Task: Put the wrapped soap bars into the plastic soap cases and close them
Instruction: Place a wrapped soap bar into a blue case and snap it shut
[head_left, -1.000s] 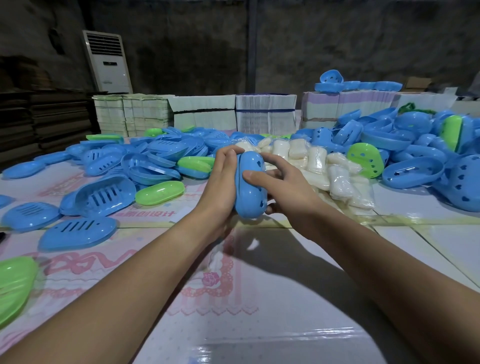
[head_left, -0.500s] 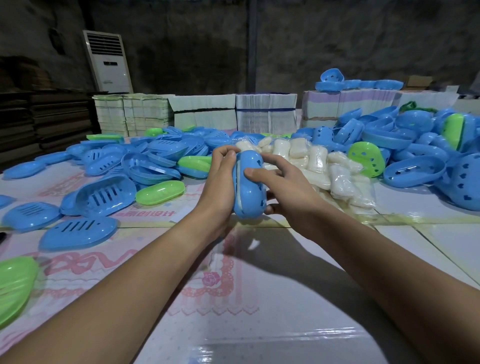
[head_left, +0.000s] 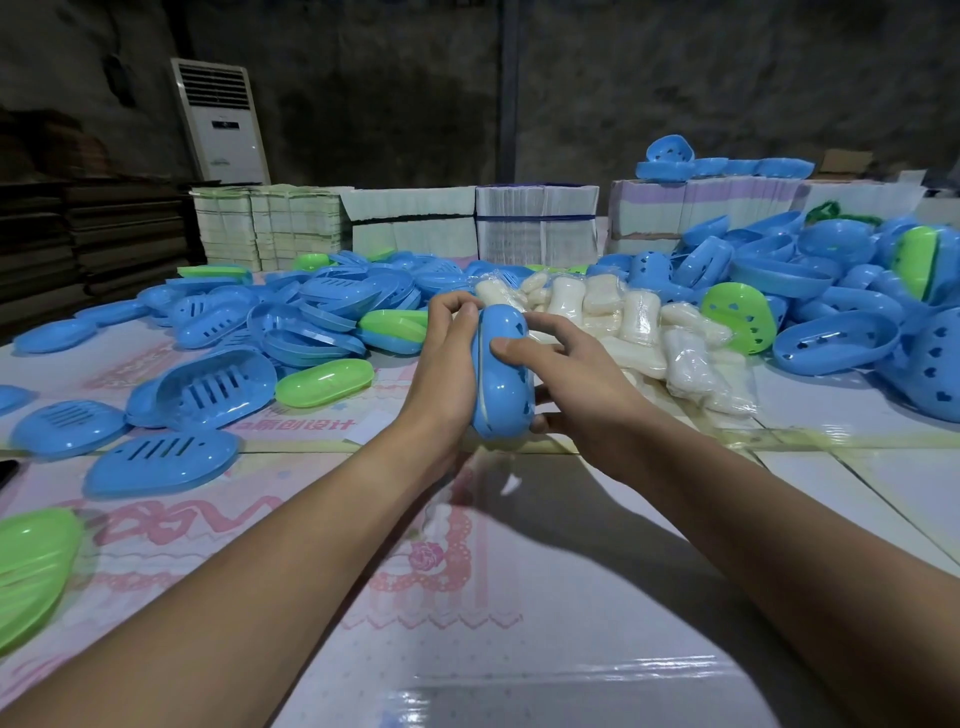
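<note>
You've got a blue soap case (head_left: 503, 376) standing on edge between both hands, held just above the counter (head_left: 519, 597), in front of the pile of wrapped soap bars (head_left: 639, 332). Left hand (head_left: 447, 374) is cupped against the case's left half, fingers curled over its top end. Right hand (head_left: 576, 384) grips the other half, thumb pressing near the seam, fingers wrapped behind. A pale line runs down the seam, so the halves look not fully snapped; I can't tell if it's wrapper or a gap.

Risks from here, as I judge it: if that pale strip is wrapper film caught in the seam, squeezing will leave the case part open or tear the film. Uneven pressure, thumb at one end only, could snap one end and pop the other. The shell looks smooth and it's held on edge, so it could slip and fall onto the counter. Loose blue lids (head_left: 161, 462) and a green case (head_left: 324, 382) lie to the left, more shells to the right.
</note>
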